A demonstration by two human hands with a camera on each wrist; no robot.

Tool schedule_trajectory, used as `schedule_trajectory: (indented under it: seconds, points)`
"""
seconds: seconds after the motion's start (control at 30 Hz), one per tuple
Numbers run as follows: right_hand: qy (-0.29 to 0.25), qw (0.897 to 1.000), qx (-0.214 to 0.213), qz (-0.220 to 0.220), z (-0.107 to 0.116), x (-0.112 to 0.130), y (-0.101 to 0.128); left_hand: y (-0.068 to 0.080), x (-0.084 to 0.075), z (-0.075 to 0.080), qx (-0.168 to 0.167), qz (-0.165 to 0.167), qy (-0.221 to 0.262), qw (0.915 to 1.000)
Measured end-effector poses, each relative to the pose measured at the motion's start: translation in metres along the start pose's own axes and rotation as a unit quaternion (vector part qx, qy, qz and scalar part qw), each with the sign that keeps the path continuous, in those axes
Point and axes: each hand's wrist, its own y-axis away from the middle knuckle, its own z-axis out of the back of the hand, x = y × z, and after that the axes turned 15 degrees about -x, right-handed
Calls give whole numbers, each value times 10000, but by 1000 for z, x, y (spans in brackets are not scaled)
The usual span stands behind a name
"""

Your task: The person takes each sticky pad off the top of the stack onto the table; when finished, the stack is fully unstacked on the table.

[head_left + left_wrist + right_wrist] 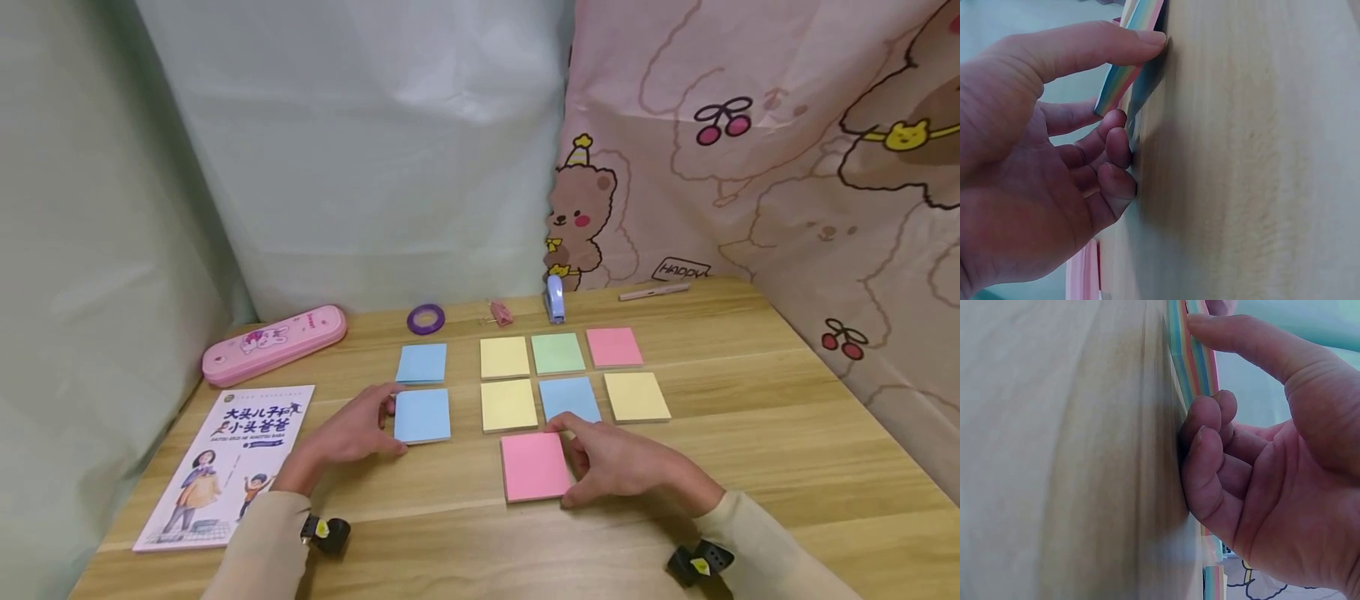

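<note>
My left hand point(352, 429) pinches a blue sticky note pad point(422, 414) at its left side, thumb at the near edge. In the left wrist view, that pad's striped edge point(1116, 90) shows between thumb and fingers. Further right, my right hand point(622, 457) grips a pink sticky note pad point(535, 467) by its right side. The right wrist view shows the thumb against striped pad edges point(1200, 359). Behind the left pad lies another blue pad point(422, 362). Two rows of yellow, green, pink and blue pads, including a front yellow pad point(508, 405), lie beyond the pink one.
A picture book point(262, 417) and a pink pencil case point(273, 344) lie on the left. Along the back are a purple tape roll point(412, 323), a pink binder clip point(501, 312), a lilac stapler point(555, 300) and a pen point(654, 292). Curtains hang behind the wooden table point(765, 433).
</note>
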Motion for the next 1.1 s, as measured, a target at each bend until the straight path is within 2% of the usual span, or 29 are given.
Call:
schedule_trajectory:
  seconds: [0.23,0.5,0.73,1.1]
  points:
    - [7,10000,-9,-30,0,1,0,-2,-4,1,113,133,-222,9996]
    - [-52,10000,-8,-17,-1,1,0,-5,-5,3,172,88,-409,9990]
    - [-3,10000,-36,-9,-1,1,1,-6,-7,4,230,249,-501,9982]
    - [-8,10000,-26,5,-1,1,1,-8,-9,5,318,223,-613,9974]
